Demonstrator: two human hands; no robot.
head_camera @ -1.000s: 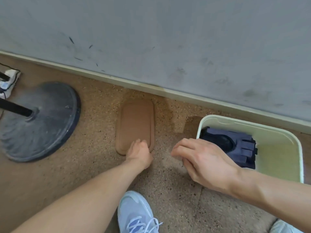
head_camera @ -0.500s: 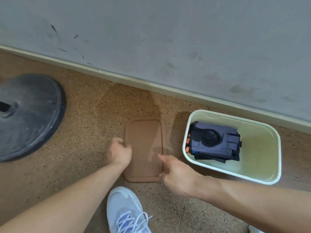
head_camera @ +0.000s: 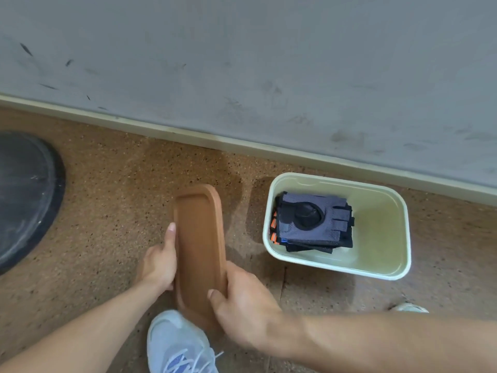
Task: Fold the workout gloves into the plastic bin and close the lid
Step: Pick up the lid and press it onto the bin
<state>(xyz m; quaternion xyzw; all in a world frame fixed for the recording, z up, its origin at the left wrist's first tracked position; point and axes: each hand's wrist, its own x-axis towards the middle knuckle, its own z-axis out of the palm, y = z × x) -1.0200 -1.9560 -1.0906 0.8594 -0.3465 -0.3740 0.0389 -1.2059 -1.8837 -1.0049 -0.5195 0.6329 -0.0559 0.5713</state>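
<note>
Our left hand [head_camera: 158,262] grips the left long edge of the brown lid [head_camera: 199,251]. The fingers curl under that edge, and one finger lies straight along it, pointing away from us. Our right hand [head_camera: 242,300] grips the other long edge, closer to the near end. Its thumb presses on the inside of the lid and its fingers wrap around behind. So both hands have hold of the lid, one on each side.

The lid is tilted up on its side, so we see its hollow inner face with a raised rim all around. Its far end points toward the wall [head_camera: 242,63]. Its near end hangs just above our pale blue shoe [head_camera: 174,345]. We cannot tell if the lid touches the floor [head_camera: 107,211].

To the right of the lid sits the pale green plastic bin [head_camera: 403,238], a little way apart from it. The bin stands on the floor near the pale baseboard [head_camera: 161,130]. It is open on top. The workout gloves [head_camera: 312,222] lie folded in a stack against the left end of the bin. They are gray and black, with bits of orange showing at the left side. The right half of the bin shows its bare bottom.

Far to the left, at the edge of the floor we can see, lies a big dark round base [head_camera: 24,195]. Near the right, close to our right arm, the white tip of another shoe [head_camera: 408,308] peeks out.
</note>
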